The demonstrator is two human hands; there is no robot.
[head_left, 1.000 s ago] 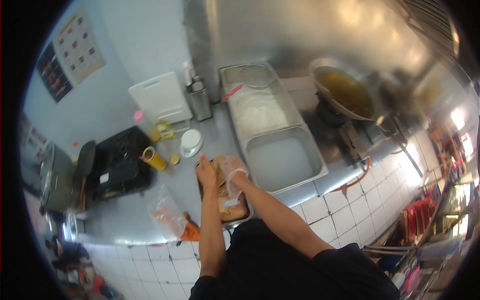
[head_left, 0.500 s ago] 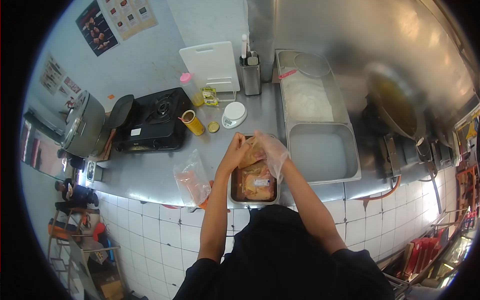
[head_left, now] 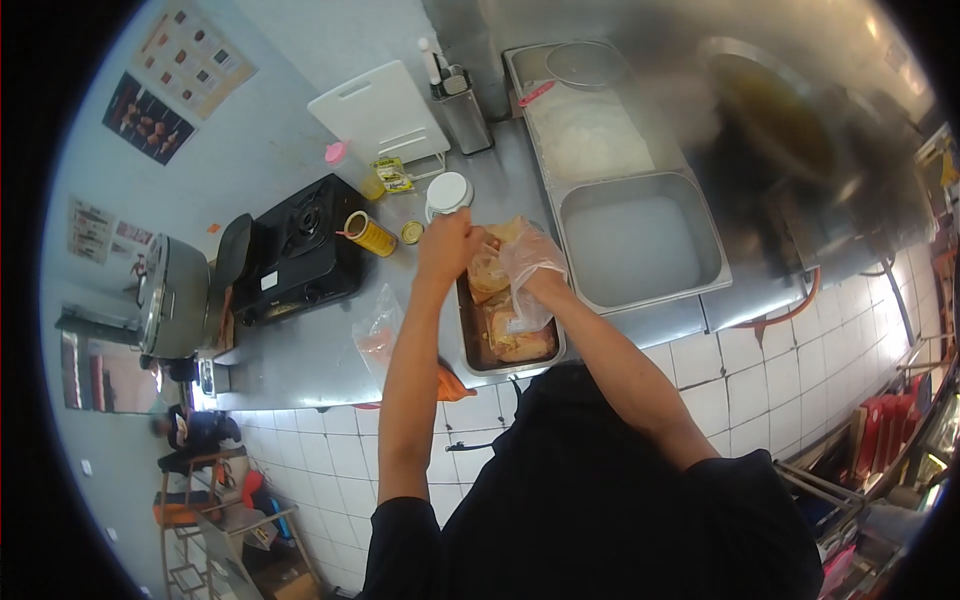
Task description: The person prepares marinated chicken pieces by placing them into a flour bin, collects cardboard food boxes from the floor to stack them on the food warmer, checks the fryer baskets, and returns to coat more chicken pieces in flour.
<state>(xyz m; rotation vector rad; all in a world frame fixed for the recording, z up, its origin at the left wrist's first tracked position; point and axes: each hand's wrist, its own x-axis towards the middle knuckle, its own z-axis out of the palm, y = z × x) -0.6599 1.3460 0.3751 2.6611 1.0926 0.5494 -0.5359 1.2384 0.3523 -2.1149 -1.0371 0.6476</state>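
Two pieces of raw meat, which look like chicken, lie in a steel tray (head_left: 468, 345) on the counter. The nearer piece (head_left: 524, 346) lies low in the tray; the farther piece (head_left: 489, 274) is in clear plastic between my hands. My left hand (head_left: 449, 246) is closed in a fist at the tray's far left, apparently gripping the edge of a plastic bag (head_left: 481, 240). Loose clear plastic (head_left: 528, 256) covers my right hand (head_left: 543, 284) above the tray's right side, hiding its fingers.
Left on the counter are another plastic bag (head_left: 376, 338), a yellow can (head_left: 371, 234), a kitchen scale (head_left: 449, 192) and a black stove (head_left: 298, 240). To the right stand a steel pan of white powder (head_left: 592, 130), a second pan (head_left: 640, 235) and a wok of oil (head_left: 775, 105).
My view has turned and shifted. My left hand has moved away from the right one, to the left. The plastic on my right hand now hangs lower over the tray.
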